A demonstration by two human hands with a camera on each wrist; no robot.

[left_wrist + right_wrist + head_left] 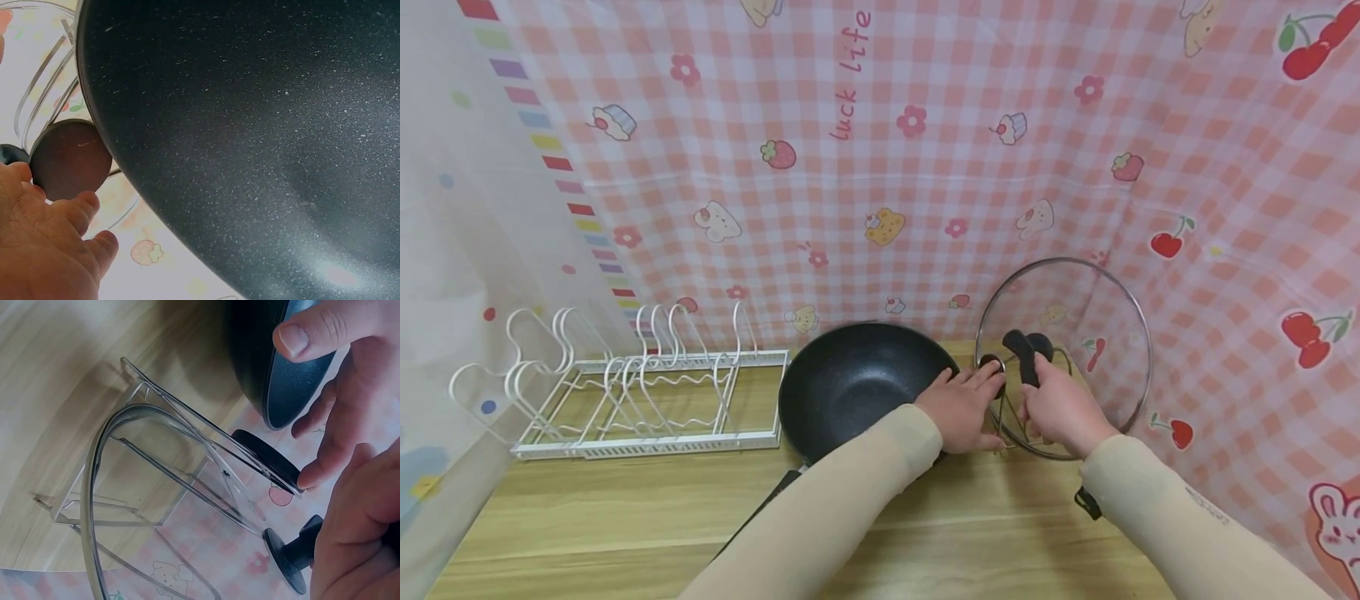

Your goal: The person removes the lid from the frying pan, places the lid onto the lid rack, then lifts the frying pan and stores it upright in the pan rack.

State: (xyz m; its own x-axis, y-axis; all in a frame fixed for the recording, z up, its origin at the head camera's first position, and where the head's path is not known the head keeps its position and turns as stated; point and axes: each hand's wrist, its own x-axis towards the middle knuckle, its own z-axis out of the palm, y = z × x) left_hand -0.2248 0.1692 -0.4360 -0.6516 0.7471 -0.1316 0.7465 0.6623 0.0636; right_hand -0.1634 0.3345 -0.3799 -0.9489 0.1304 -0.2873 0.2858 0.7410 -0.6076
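My right hand point(1063, 408) grips the black handle point(1021, 354) of a round glass lid point(1138, 333). The lid stands upright on edge within a wire rack point(178, 478), its metal rim showing large in the right wrist view. My left hand point(958, 408) has its fingers stretched out at a round black disc point(72, 161) on the rack's wire. In the right wrist view, one fingertip meets the edge of that disc. Left of the rack sits a black wok point(865, 375), partly covered by my left forearm. Its long handle point(760, 504) points toward the front left.
A white wire dish rack point(685, 442) with curved dividers stands left of the wok. All of this rests on a wood-grain table point(625, 517). Pink checked cloth point(865, 183) hangs behind and on the right, near the lid; pale cloth point(445, 233) hangs on the left.
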